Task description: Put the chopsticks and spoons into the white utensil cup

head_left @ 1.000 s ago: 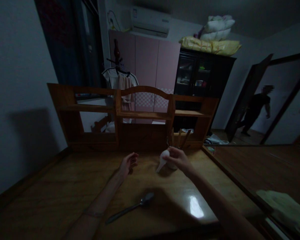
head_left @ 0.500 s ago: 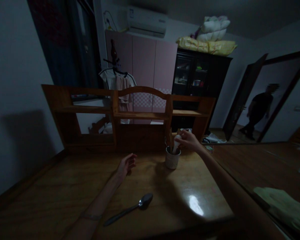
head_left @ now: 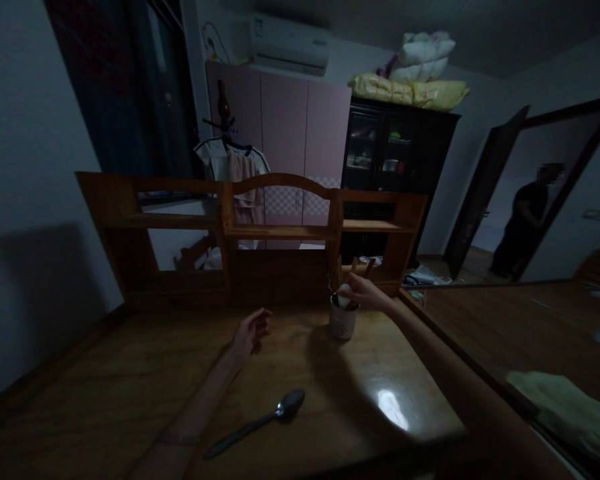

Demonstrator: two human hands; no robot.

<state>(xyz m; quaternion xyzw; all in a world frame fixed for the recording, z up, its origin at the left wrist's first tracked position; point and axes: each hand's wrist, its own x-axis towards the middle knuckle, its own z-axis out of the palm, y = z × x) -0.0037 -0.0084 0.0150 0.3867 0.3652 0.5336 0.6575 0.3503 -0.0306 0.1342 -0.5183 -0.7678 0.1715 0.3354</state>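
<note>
Gently now, the right hand (head_left: 366,293) has a narrow grip, with fingers pinched on the round end of a white thing (head_left: 345,296). That thing is at the mouth of the cup (head_left: 342,325), just below the grip. It's best to let it down slow and straight, so it won't bump the sticks (head_left: 371,268) just past the grip or tip the cup. The left hand (head_left: 251,331), left of the grip, is loose and holds nothing; it could help steady the cup.
</note>
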